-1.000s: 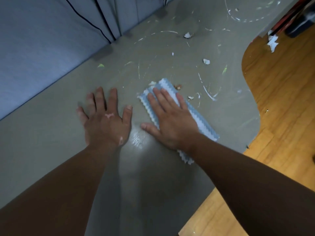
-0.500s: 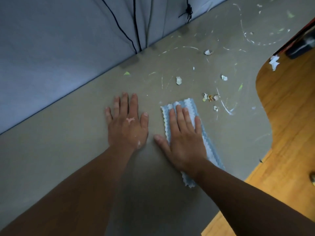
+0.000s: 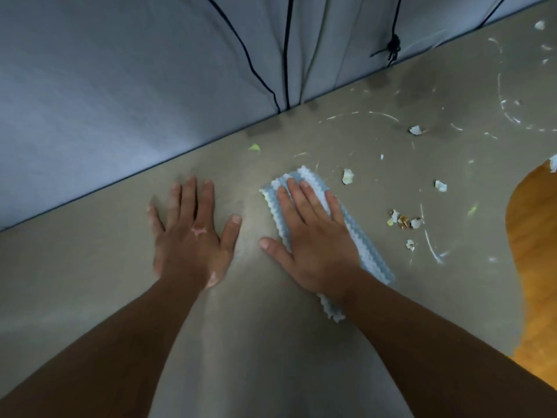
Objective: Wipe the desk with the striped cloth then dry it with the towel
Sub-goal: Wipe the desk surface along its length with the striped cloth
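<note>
Two straight-fingered grips on one desk: right grip presses one striped cloth, left grip lies flat.

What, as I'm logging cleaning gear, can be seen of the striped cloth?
The striped cloth is a long, fluffy strip with wavy blue and white bands and scalloped edges. It lies flat on the grey desk at a slant. The right hand presses on it with straight fingers, covering its middle; both ends show.

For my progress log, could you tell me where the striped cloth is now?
In the head view the striped cloth lies on the desk right of centre, under the right hand, with crumbs just to its right.
</note>
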The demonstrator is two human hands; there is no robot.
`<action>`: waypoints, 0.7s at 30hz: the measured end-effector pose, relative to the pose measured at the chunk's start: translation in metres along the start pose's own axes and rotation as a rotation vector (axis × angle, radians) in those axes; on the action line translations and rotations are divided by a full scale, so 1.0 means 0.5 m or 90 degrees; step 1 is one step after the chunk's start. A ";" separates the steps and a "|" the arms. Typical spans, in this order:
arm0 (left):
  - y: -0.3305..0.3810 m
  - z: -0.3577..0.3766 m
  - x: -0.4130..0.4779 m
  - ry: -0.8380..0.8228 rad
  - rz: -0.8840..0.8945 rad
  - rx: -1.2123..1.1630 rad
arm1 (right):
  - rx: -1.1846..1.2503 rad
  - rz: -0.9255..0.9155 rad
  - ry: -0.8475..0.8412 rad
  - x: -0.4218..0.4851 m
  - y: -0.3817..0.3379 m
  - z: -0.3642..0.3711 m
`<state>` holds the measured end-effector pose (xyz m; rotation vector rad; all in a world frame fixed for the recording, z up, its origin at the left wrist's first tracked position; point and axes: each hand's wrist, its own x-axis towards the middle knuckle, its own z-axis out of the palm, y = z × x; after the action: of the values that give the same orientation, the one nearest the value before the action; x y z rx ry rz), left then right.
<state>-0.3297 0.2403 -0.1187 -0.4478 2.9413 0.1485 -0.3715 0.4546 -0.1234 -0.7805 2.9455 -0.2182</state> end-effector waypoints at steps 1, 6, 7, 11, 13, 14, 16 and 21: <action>0.001 -0.002 0.000 -0.002 -0.004 0.007 | -0.009 0.015 -0.007 0.012 0.025 -0.005; 0.006 -0.008 0.002 -0.017 -0.026 0.027 | 0.000 0.101 -0.029 0.051 0.105 -0.022; 0.007 -0.008 0.003 -0.015 -0.035 0.026 | 0.003 0.120 -0.032 0.053 0.106 -0.021; 0.011 -0.007 0.009 -0.010 -0.082 0.010 | 0.001 0.143 -0.034 0.028 0.074 -0.016; 0.013 -0.008 0.011 -0.012 -0.100 0.006 | -0.001 0.100 -0.025 -0.009 0.045 -0.014; 0.014 -0.008 0.012 -0.011 -0.106 0.004 | 0.000 0.061 -0.025 -0.030 0.028 -0.012; 0.017 -0.007 0.012 -0.007 -0.119 0.004 | 0.010 -0.028 -0.031 -0.069 -0.010 -0.003; 0.021 -0.008 0.012 0.025 -0.170 -0.042 | 0.030 -0.151 -0.025 -0.041 -0.054 0.012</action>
<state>-0.3393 0.2481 -0.1152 -0.8562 2.8839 0.2052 -0.3400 0.4408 -0.1239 -1.1141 2.7955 -0.2833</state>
